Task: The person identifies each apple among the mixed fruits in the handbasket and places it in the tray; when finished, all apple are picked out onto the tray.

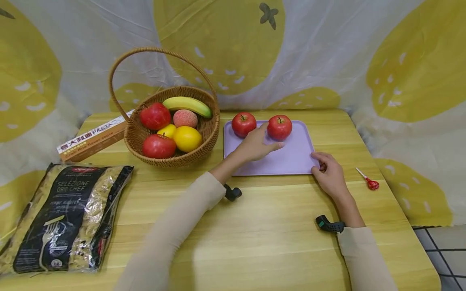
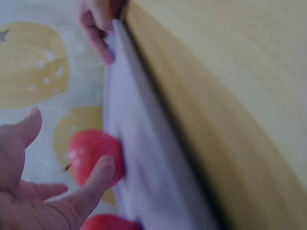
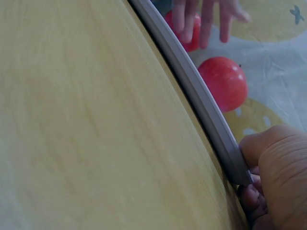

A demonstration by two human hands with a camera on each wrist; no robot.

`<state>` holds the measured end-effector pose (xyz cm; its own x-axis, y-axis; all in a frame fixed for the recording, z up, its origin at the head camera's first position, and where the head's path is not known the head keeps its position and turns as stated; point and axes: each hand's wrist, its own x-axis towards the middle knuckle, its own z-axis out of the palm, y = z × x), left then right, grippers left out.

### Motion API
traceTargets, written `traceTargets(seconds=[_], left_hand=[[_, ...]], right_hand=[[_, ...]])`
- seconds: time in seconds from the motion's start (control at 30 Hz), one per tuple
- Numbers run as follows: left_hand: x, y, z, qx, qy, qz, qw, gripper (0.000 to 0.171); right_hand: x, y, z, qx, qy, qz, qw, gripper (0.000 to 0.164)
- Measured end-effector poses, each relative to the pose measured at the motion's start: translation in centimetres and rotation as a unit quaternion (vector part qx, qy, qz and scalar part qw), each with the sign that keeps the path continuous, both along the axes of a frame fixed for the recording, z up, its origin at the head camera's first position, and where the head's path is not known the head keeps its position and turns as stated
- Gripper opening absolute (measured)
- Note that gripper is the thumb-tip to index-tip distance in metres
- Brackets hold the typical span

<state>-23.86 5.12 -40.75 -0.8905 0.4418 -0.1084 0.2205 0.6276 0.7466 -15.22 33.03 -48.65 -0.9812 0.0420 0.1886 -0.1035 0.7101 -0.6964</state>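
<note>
A lilac tray [image 1: 291,159] lies on the wooden table with two red apples [image 1: 244,124] [image 3: 224,84] along its far side. Over the tray hovers my left hand [image 1: 256,144], its fingers spread and reaching toward the right apple [image 1: 279,127]. In the left wrist view the thumb and fingers of that hand stand apart beside an apple [image 2: 93,155], holding nothing. My right hand [image 1: 330,174] pinches the tray's right edge near its front corner, thumb above and fingers curled under the rim in the right wrist view.
Left of the tray stands a wicker basket [image 1: 209,147] of fruit, including a banana [image 1: 187,105] and a lemon [image 1: 187,139]. Behind it leans a pasta box [image 1: 95,137]. A pasta bag [image 1: 65,218] lies at front left, a red lollipop [image 1: 372,184] at right. Patterned cloth [image 1: 313,48] hangs behind.
</note>
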Motion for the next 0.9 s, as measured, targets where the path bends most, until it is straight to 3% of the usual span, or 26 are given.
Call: traceTargets(seconds=[0.17,0.3,0.47,0.57,0.7,0.9], left_hand=[[1.9,-4.2,3.5,0.027,0.007,-0.042,0.9987,0.085],[3.2,-7.5,5.9,0.038,0.019,-0.031,0.9986,0.078],[3.8,-11.4,7.7,0.040,0.063,-0.012,0.9971,0.071],[3.8,-13.8,8.4,0.055,0.076,0.007,0.9956,0.068],[3.6,-16.9,9.0,0.062,0.083,0.058,0.9929,0.068],[3.5,-20.6,9.3,0.019,0.100,0.146,0.9841,0.077]], right_hand=[[-0.1,0.0,0.3,-0.001,0.001,0.004,1.000,0.045],[-0.1,0.1,0.4,0.002,0.003,0.000,1.000,0.045],[0.1,-0.1,0.2,-0.003,0.002,0.002,1.000,0.045],[0.1,-0.1,0.1,-0.007,0.002,0.002,1.000,0.045],[0.1,-0.1,0.2,-0.009,0.007,0.001,1.000,0.045],[0.0,-0.1,0.2,-0.010,0.013,0.000,1.000,0.044]])
